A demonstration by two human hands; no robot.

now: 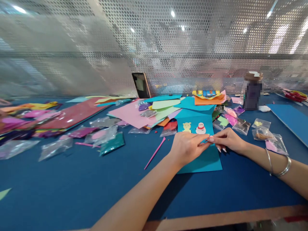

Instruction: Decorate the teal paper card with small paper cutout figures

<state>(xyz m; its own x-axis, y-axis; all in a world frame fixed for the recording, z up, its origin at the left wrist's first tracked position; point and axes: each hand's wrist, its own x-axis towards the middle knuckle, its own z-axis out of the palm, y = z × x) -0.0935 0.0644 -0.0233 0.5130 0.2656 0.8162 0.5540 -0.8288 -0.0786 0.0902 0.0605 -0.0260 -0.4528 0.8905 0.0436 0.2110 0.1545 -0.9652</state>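
Note:
My left hand (186, 147) reaches over a bright blue paper sheet (199, 165), its fingers pressed together. From the other side my right hand (228, 138) pinches, and the fingertips of both hands meet above the sheet. Whatever lies between them is too small to make out. Just behind the fingers, the sheet carries a pale yellow animal figure (186, 127) and a white snowman (200, 129) with a red scarf. A thin pink modelling tool (155, 153) lies on the table left of my left hand.
Clear bags of coloured clay, among them a teal bag (112, 143) and a brown bag (263, 134), lie on both sides. Behind are coloured papers (130, 113), a propped phone (141, 85) and a bottle (252, 93). A perforated metal screen (168, 41) backs the blue table (96, 189).

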